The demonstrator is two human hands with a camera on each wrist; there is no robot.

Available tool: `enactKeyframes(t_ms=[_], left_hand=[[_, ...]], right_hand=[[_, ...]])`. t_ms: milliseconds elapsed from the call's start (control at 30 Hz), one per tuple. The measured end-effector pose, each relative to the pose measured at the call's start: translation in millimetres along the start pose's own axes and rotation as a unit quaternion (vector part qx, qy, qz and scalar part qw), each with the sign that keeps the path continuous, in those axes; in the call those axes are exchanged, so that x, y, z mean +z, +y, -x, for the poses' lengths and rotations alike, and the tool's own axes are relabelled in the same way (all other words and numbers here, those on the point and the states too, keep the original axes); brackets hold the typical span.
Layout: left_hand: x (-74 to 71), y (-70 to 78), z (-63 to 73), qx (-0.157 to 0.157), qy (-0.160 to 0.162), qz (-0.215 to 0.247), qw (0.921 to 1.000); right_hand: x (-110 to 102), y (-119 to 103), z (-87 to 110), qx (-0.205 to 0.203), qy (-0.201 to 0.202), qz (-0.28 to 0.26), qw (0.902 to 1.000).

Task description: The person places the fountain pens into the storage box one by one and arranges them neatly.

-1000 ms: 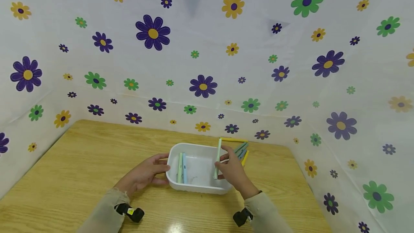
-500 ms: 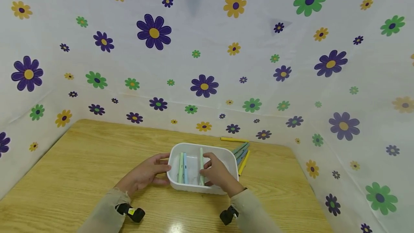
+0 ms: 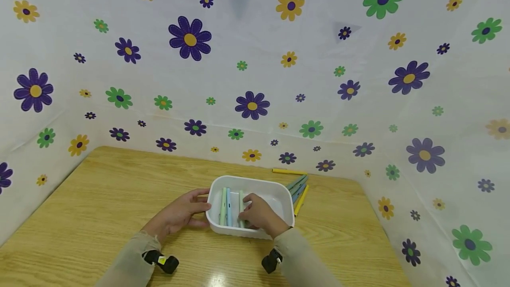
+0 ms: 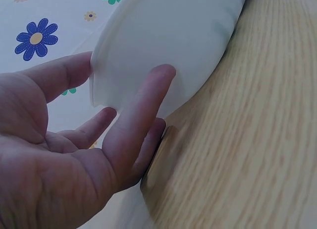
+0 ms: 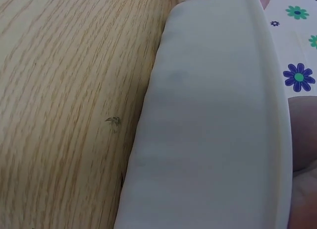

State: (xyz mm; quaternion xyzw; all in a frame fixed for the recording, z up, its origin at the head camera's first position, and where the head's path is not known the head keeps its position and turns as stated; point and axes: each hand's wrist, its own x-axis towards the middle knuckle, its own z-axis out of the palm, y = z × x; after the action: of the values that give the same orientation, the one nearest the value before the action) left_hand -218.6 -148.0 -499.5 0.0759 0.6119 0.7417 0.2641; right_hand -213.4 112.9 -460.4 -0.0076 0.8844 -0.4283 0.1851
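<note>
A white plastic bin (image 3: 279, 207) stands on the wooden table. Inside, toward its left end, a light green pen (image 3: 222, 207) and a light blue pen (image 3: 229, 207) lie side by side. My right hand (image 3: 259, 211) reaches into the bin and pinches another light green pen (image 3: 241, 203) just right of them. In the right wrist view the bin's side wall (image 5: 213, 115) hides most of that hand. My left hand (image 3: 185, 209) is at the bin's left end; in the left wrist view its extended fingers (image 4: 148, 102) touch the outer wall (image 4: 163, 35).
Behind the bin's right end lie green and blue pens (image 3: 298, 185) in a loose bunch, beside a yellow pen (image 3: 301, 200). Another yellow pen (image 3: 289, 171) lies farther back. A flower-printed white cloth (image 3: 255, 79) hangs around the table's back and sides.
My right hand has moved left and down into the bin with the light green pen, bringing it close to the blue one. My left hand has stayed at the bin's end.
</note>
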Motion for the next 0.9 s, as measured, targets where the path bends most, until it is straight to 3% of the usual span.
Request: enactKeyframes(t_ms=[267, 533, 900], left_hand=[[-0.1, -0.3, 0.6, -0.001, 0.0, -0.004, 1.0], [0.6, 1.8, 1.0, -0.003, 0.0, 0.002, 1.0], [0.2, 1.8, 0.7, -0.004, -0.005, 0.007, 1.0]], right_hand=[[6.0, -5.0, -3.4, 0.025, 0.006, 0.054, 0.9982], [8.5, -6.2, -5.0, 0.021, 0.021, 0.082, 0.9962], [10.8, -9.3, -10.6, 0.048, 0.01, 0.06, 0.997]])
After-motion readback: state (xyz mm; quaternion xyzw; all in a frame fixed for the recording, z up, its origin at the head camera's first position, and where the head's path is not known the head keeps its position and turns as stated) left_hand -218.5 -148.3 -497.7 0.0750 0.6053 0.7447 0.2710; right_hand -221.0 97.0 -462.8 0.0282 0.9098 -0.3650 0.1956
